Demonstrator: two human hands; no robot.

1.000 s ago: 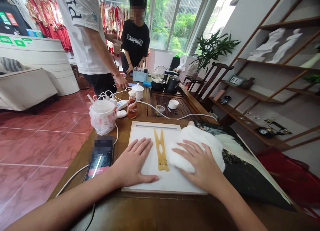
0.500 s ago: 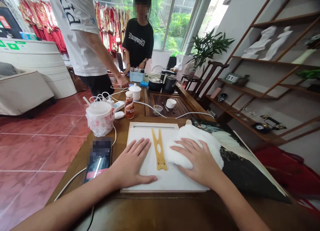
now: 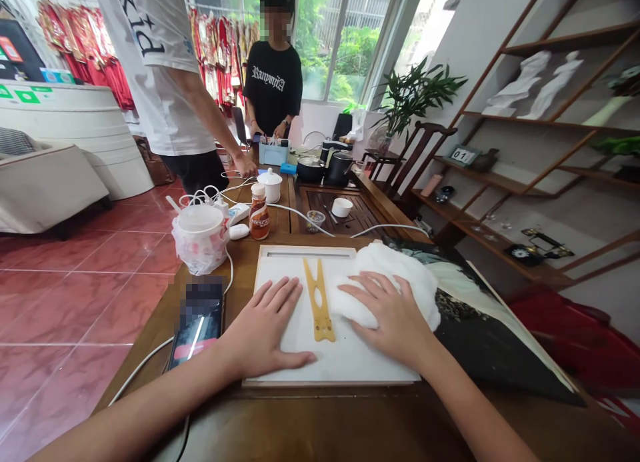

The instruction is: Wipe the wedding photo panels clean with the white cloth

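Observation:
My left hand (image 3: pixel 265 329) lies flat and open on a white board (image 3: pixel 345 362) with a wooden frame, fingers spread, holding nothing. My right hand (image 3: pixel 393 319) rests palm down, fingers spread, on a white fluffy wad of cotton (image 3: pixel 400 269) at the board's right side. A yellow forked wooden tool (image 3: pixel 319 301) lies on the board between my hands, touching neither.
A phone (image 3: pixel 197 319) on a cable lies left of the board. Behind it are a bagged white cup (image 3: pixel 200 235), a brown bottle (image 3: pixel 259 213), a lidded cup (image 3: pixel 273 182), kettles and a tea tray. A dark picture (image 3: pixel 480 315) lies at right. Two people stand beyond the table.
My right hand has slid slightly left and back on the cotton, bunching it. The view has shifted a little; my left hand stays put.

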